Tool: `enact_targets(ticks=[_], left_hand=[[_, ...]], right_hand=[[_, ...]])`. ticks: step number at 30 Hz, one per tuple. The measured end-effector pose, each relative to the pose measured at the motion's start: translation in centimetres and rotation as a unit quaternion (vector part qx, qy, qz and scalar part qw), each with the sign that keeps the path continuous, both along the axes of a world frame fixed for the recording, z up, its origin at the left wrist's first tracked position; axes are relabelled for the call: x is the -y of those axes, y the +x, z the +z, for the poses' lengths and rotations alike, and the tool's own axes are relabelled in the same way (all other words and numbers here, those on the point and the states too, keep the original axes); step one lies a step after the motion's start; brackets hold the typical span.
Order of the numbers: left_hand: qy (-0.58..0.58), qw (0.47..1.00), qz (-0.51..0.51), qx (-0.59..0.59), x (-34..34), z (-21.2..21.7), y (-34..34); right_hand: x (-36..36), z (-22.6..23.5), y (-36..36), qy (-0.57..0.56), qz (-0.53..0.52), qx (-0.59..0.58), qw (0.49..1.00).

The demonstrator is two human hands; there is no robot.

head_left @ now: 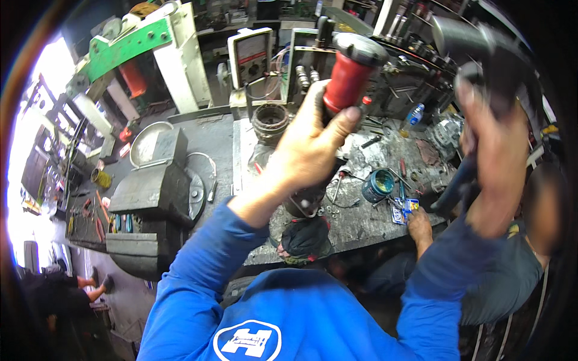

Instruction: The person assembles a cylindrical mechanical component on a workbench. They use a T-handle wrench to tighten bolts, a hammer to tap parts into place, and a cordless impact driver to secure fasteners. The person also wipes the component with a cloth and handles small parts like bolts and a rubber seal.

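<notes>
My left hand [310, 141] is wrapped round the dark part just below a red cylinder [349, 81] with a worn metal cap. The cylinder leans a little to the right above the bench. Beneath my left forearm, a dark metal body [310, 195] shows; I cannot tell whether it joins the cylinder. Raised at the right, my right hand [497, 129] grips a hammer [463, 39], its thick metal head up beside the cylinder's cap and apart from it. Motion smears that hand and the hammer. A bunched dark cloth [306, 237] lies at the bench's front edge.
A large bench vise [153, 192] stands at left. A co-worker's hand [419, 225] touches a blue-and-white packet [403, 212] at right. The workbench [355, 231] also bears a metal ring-shaped part [270, 122], a blue-green can [378, 185], a plastic bottle [412, 119] and several tools.
</notes>
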State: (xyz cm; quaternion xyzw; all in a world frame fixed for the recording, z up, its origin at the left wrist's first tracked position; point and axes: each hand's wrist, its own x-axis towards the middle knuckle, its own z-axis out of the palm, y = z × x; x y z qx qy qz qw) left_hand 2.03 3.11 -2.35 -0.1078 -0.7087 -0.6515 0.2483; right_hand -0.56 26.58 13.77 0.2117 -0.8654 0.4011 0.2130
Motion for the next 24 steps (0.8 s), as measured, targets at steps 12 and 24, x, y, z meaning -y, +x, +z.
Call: enact_targets(ticks=[12, 24], left_hand=[[0.275, 0.956, 0.091, -0.052, 2.2, 1.2, -1.8], [-0.068, 0.803, 0.399, 0.437, 13.1, -28.2, 13.9]], right_hand=[[-4.3, -19.9, 3.3, -0.073, 0.468, 0.186, 0.861], [13.4, -42.4, 6.1, 0.113, 0.355, 0.366, 0.853]])
